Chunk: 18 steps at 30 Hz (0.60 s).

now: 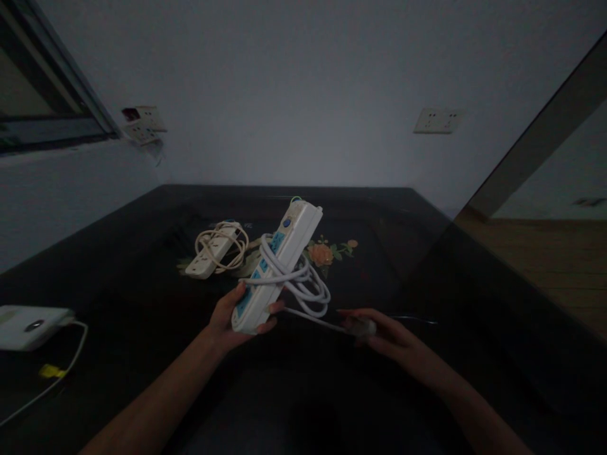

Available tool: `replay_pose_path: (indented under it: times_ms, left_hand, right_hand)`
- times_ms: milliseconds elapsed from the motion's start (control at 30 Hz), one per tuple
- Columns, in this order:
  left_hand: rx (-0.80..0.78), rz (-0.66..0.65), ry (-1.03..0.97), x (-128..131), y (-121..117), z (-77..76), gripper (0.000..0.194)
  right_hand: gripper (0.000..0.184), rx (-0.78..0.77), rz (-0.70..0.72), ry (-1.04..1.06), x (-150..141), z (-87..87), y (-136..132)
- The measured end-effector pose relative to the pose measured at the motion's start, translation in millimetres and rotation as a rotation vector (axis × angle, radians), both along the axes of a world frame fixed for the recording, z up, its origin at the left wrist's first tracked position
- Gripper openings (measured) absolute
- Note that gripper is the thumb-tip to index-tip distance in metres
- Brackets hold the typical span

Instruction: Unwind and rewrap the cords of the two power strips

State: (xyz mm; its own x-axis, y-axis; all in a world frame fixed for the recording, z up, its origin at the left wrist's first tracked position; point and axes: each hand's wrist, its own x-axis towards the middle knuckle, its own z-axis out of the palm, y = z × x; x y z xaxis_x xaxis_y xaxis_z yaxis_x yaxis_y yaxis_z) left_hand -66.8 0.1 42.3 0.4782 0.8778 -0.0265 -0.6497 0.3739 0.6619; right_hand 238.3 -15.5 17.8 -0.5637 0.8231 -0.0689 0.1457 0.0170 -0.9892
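A white power strip [298,237] with blue sockets is raised and tilted over the dark table, its top end leaning right. My left hand [239,316] is wrapped round its lower end. White cord [310,287] loops around the strip's middle and bunches at its right side. From there a length of cord runs right to a pale plug [363,327], which my right hand [384,332] grips between its fingers. Behind and left of my left hand lies a second, smaller power strip [203,262] on the table, wound with a beige cord [244,243].
The dark glossy table [374,392] bears a printed flower [320,254]. At the left edge sits a white box [35,325] with a cable and a yellow tag [51,371]. Wall sockets [437,121] are on the back wall, with more sockets [145,125] by the window.
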Motion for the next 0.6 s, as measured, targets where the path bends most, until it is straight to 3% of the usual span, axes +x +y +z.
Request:
replay_pose_path:
  times_ms: [100,200,333,467,600]
  left_hand:
    - [0.027,-0.181,-0.017,0,-2,-3.7,0.042]
    - [0.093,-0.383,-0.023,7,-8,-4.0,0.04]
    - [0.098,-0.482,-0.031,19,-18,-5.3,0.054]
    - [0.042,-0.586,0.071,28,-23,-11.7,0.08]
    - [0.011,-0.61,0.151,32,-24,-18.7,0.085]
  right_hand:
    - [0.035,-0.175,-0.131,0.192,-4,-6.4,10]
    - [0.035,-0.338,-0.095,0.29,-18,-8.0,27]
    - [0.031,-0.353,-0.156,0.33,-39,4.7,60]
    - [0.038,-0.25,-0.178,0.442,-54,38.5,95]
    - [0.037,0.028,-0.187,0.597,-63,100.9,109]
